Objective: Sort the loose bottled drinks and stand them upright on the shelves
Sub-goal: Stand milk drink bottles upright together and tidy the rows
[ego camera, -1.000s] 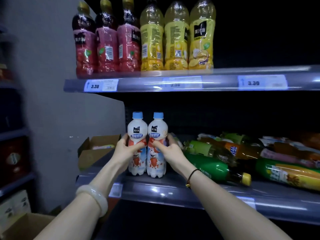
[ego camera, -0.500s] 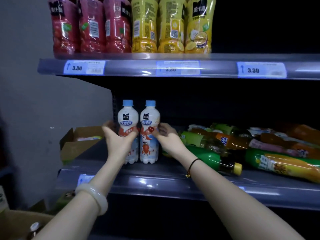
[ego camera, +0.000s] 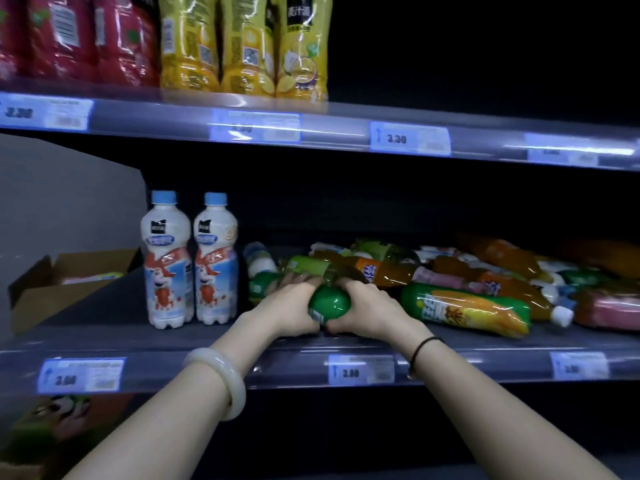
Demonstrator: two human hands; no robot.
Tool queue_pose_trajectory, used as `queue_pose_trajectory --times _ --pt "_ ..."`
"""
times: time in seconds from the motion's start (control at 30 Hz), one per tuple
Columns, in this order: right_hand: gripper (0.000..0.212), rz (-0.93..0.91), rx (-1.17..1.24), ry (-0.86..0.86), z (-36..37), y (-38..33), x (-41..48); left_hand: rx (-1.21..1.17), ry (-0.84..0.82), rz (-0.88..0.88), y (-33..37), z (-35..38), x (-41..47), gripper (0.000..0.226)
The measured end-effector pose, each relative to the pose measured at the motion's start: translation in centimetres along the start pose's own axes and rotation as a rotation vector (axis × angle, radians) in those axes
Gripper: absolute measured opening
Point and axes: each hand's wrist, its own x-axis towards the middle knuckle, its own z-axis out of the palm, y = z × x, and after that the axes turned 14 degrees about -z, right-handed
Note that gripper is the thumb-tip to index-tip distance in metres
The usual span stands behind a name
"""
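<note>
Shop shelving, dimly lit, dark back panel; I log the contents from the head feed.

1. Middle shelf (ego camera: 114,337): grey deck with a price tag (ego camera: 360,370) on its front rail.
2. Left milk bottle (ego camera: 166,261) and right milk bottle (ego camera: 215,261): white with blue caps, both upright at the shelf's left end, touching side by side.
3. Green bottle (ego camera: 328,301): on its side just right of the milk bottles and near the shelf's front edge, with one rounded end toward me. I cannot tell whether it rests on the deck or is raised off it.
4. Left hand (ego camera: 287,311): grips the green bottle from its left, fingers curled over the top. A pale bangle (ego camera: 218,379) sits on the wrist.
5. Right hand (ego camera: 367,311): grips the same bottle from its right, fingers wrapped round it. A black cord (ego camera: 420,348) circles the wrist.
6. Pile of loose bottles (ego camera: 485,268): green, orange and pink, all lying flat and overlapping, filling the shelf behind and to the right of the hands. Frontmost is a yellow-labelled bottle (ego camera: 464,308) with its white cap pointing right.
7. Upper shelf (ego camera: 329,116): red bottles (ego camera: 69,36) on the left and yellow bottles (ego camera: 242,46) beside them, upright in rows, tops out of frame.
8. Cardboard box (ego camera: 41,299): open, left of the shelving; its contents are too blurred to name.
</note>
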Motion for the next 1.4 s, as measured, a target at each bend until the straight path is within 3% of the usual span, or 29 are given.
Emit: queue_pose_trajectory --times 0.1,0.17,0.23,0.3,0.33,0.4,0.47,0.53,0.57,0.63,0.73,0.83,0.97,1.07,1.13,1.17,1.23,1.3,1.4 --pt "0.080 -0.001 0.048 0.076 -0.6 0.8 0.1 -0.044 0.005 0.033 0.3 0.0 0.8 0.088" --pt "0.065 -0.042 0.201 0.155 -2.0 1.8 0.3 -0.164 0.072 0.065 0.2 -0.3 0.8 0.085" --pt "0.041 0.033 0.662 0.316 -4.1 3.1 0.8 -0.343 0.196 0.068 0.3 -0.8 0.9 0.085" --pt "0.046 0.156 1.143 0.531 -5.6 4.4 1.5 -0.590 0.309 0.018 0.7 -1.8 1.2 0.077" --pt "0.050 0.179 1.220 0.618 -5.3 4.9 2.0 -0.735 0.328 -0.025 0.9 -2.4 1.3 0.070" --pt "0.041 0.212 1.036 0.634 -3.7 5.0 2.9 -0.966 0.296 -0.124 1.3 -3.4 1.5 0.055" --pt "0.021 0.183 0.652 0.395 -1.5 4.9 3.4 -1.051 0.286 -0.199 1.5 -3.6 1.6 0.052" --pt "0.072 0.154 0.300 0.078 0.0 4.7 3.8 -1.043 0.295 -0.231 1.6 -3.6 1.7 0.052" --pt "0.091 0.156 0.126 -0.001 0.3 4.6 4.0 -1.026 0.299 -0.241 1.6 -3.5 1.7 0.050" --pt "0.094 0.137 -0.119 -0.026 0.6 4.2 4.3 -1.016 0.323 -0.260 1.5 -3.4 2.0 0.048" --pt "0.083 0.104 -0.271 -0.031 1.2 4.4 4.4 -0.987 0.372 -0.293 1.1 -3.0 2.7 0.051" --pt "0.082 0.057 -0.302 0.004 1.4 4.9 3.6 -0.958 0.398 -0.288 1.1 -2.6 2.9 0.053" --pt "0.068 -0.011 -0.233 0.172 1.8 5.2 2.4 -0.926 0.408 -0.285 1.0 -1.7 2.3 0.064" --pt "0.060 -0.052 0.061 0.392 2.2 5.5 2.0 -0.697 0.672 -0.259 1.2 -0.6 0.8 0.087" --pt "0.047 -0.044 0.325 0.550 2.2 5.7 2.0 -0.552 0.805 -0.101 2.1 -0.4 -0.6 0.075" --pt "0.039 -0.019 0.429 0.620 2.3 5.7 2.0 -0.497 0.771 0.027 2.8 -0.3 -1.1 0.066" --pt "0.023 0.035 0.589 0.761 2.3 5.9 2.1 -0.434 0.534 0.210 4.1 0.0 -1.2 0.059" --pt "0.013 0.050 0.704 0.866 1.7 6.1 1.9 -0.379 0.312 0.225 4.9 0.9 -0.2 0.071" --pt "0.007 0.021 0.672 1.004 -0.1 6.8 1.2 -0.258 0.276 0.154 6.3 2.1 1.9 0.090"
